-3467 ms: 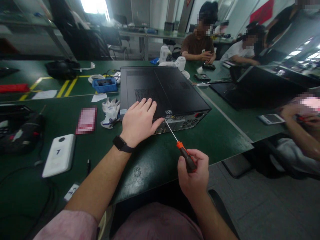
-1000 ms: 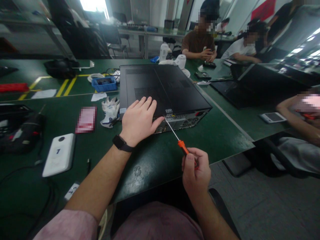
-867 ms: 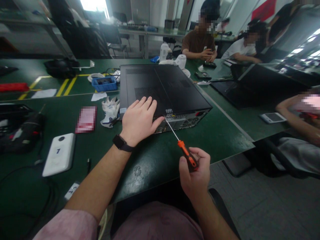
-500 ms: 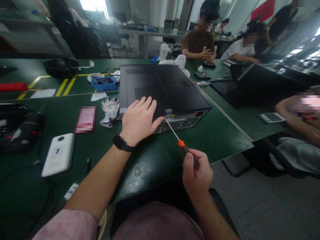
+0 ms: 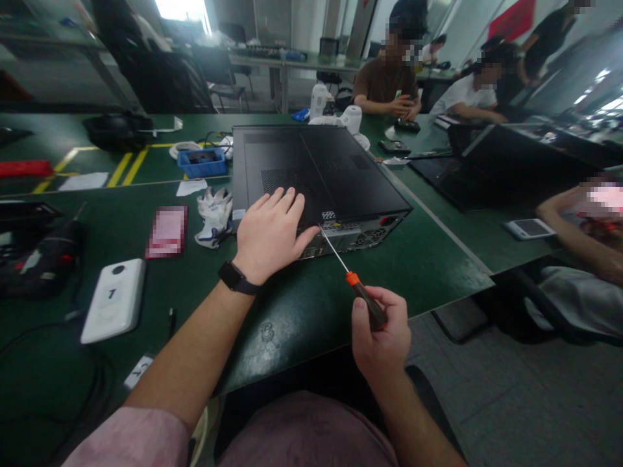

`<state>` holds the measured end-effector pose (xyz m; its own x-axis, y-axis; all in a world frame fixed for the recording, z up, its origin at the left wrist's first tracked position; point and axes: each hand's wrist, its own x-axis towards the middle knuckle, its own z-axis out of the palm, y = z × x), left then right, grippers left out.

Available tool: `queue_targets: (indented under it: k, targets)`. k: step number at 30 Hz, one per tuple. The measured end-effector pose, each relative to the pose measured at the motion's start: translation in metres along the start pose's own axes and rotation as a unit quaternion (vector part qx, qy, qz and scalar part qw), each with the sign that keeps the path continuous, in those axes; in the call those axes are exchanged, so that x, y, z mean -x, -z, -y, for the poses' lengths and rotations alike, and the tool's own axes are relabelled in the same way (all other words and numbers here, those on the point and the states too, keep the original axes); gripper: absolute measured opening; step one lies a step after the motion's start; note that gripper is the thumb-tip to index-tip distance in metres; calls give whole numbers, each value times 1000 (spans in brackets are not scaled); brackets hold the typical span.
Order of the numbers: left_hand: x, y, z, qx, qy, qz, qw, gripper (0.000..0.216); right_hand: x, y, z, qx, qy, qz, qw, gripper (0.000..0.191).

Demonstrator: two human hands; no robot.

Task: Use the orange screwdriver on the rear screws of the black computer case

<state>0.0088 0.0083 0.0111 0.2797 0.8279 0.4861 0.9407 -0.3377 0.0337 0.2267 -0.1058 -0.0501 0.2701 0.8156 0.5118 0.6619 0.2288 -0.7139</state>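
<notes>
A black computer case (image 5: 311, 162) lies flat on the green table, its rear panel facing me. My left hand (image 5: 270, 237) rests open on the near left part of its top, fingers stretched out and the thumb at the rear edge. In my right hand (image 5: 382, 337) is a screwdriver (image 5: 365, 295) with a dark and orange handle, gripped between thumb and fingers. Its thin shaft points up and left, and the tip meets the rear edge of the case close to my left thumb. Whatever sits under the tip is too small to make out.
Left of the case lie work gloves (image 5: 214, 217), a blue bin (image 5: 202, 162), a pink card or packet (image 5: 167, 232) and a white power bank (image 5: 114, 301). Dark cables run along the left. A laptop-like black panel (image 5: 511, 162) stands at right, near another person's arm (image 5: 574, 227).
My right hand has shifted slightly left on the screwdriver handle, and the thumb and fingers have changed position. The left hand and the case have stayed still.
</notes>
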Motion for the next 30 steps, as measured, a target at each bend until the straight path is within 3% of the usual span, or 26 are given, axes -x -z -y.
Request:
queue_targets:
  k: [8, 13, 18, 26, 30]
  targets:
    - [-1, -2, 1, 2, -2, -3, 1000, 64, -2, 2, -8, 18, -13, -2, 1000, 32]
    - [-1, -2, 1, -6, -3, -5, 1000, 63, 2, -1, -7, -40, -1, 16, 999, 22]
    - [0, -2, 1, -4, -1, -4, 1000, 62, 1, -1, -1, -22, 43, -3, 999, 17]
    - [-1, -3, 2, -3, -3, -5, 1000, 63, 2, 0, -9, 6, -27, 15, 1000, 37]
    - [-1, -3, 1, 3, -2, -7, 1000, 62, 3, -1, -10, -25, -51, 39, 998, 35]
